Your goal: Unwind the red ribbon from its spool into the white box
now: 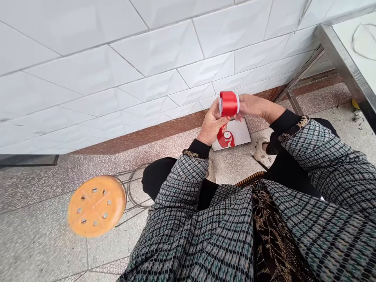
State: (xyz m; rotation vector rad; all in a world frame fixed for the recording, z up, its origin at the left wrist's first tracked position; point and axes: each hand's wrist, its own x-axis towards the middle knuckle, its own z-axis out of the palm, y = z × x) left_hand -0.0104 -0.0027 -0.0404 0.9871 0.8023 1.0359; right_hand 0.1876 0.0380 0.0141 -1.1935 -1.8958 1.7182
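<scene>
A spool of red ribbon [228,103] with white rims is held up in front of me, between both hands. My left hand [212,126] grips it from below and the left, fingers curled against the spool. My right hand [255,106] closes on its right end. A strand of red ribbon [225,137] hangs loose beneath the spool. Below it, on the floor, lies a white card or box [239,133] with a red mark on it.
An orange round stool [96,205] with a wire frame stands at the lower left. A white tiled wall runs across the back. A steel-framed table [340,53] sits at the upper right. My feet rest on the speckled floor.
</scene>
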